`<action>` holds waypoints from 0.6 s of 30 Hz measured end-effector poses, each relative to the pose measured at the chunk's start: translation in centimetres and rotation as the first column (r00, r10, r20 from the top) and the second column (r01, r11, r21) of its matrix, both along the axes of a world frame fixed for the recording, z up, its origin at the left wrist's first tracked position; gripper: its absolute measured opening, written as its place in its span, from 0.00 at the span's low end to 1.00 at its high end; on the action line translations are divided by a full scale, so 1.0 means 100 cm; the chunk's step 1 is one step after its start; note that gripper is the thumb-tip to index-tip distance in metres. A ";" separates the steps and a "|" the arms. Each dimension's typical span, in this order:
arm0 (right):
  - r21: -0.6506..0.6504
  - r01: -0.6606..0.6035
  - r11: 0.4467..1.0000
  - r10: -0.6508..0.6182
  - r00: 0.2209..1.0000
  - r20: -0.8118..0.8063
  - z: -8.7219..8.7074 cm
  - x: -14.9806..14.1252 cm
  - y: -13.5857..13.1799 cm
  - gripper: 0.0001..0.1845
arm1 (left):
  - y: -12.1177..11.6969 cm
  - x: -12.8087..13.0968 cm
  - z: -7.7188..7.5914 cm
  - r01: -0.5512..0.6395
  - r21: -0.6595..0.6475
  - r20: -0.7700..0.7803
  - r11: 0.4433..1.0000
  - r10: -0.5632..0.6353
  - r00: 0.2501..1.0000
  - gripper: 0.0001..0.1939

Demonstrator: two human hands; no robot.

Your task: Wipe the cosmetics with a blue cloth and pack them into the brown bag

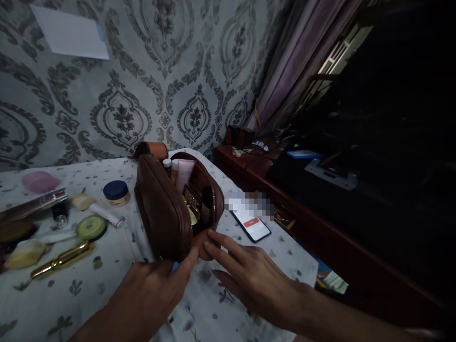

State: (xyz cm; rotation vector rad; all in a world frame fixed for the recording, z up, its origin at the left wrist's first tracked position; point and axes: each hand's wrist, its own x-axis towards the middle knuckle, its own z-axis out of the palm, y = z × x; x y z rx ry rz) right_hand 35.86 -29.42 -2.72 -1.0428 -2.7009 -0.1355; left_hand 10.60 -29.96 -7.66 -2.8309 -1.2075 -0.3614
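left hand (153, 285): fingers curled under, thumb extended and its tip against the near end of the brown bag (160, 209); a small blue patch shows beside the thumb, and whether the hand grips anything cannot be told. right hand (245, 270): partly open, fingers extended and slightly bent, thumb apart below them, index and middle fingertips resting on the lighter brown end piece (204, 244) of the bag; a firm grip cannot be confirmed. the bag stands directly ahead of both hands, its top open. inside, at the end farther from the hands, are a pink tube (185, 173) and a white-capped bottle (167, 165), upright; a gold item (193, 214) lies nearer the right hand. beyond the right hand, a phone (251, 225) lies with its screen lit. ahead and to the left of the left hand, a jar with a dark blue lid (116, 192), a green round container (91, 228) and a gold-handled brush (62, 260) sit on the patterned white cloth (32, 297).
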 end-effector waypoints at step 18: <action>-0.027 -0.047 0.999 0.029 0.887 -0.462 -0.012 -0.041 -0.003 0.18 | -0.022 -0.023 0.009 -0.069 0.202 0.224 0.977 0.023 0.974 0.17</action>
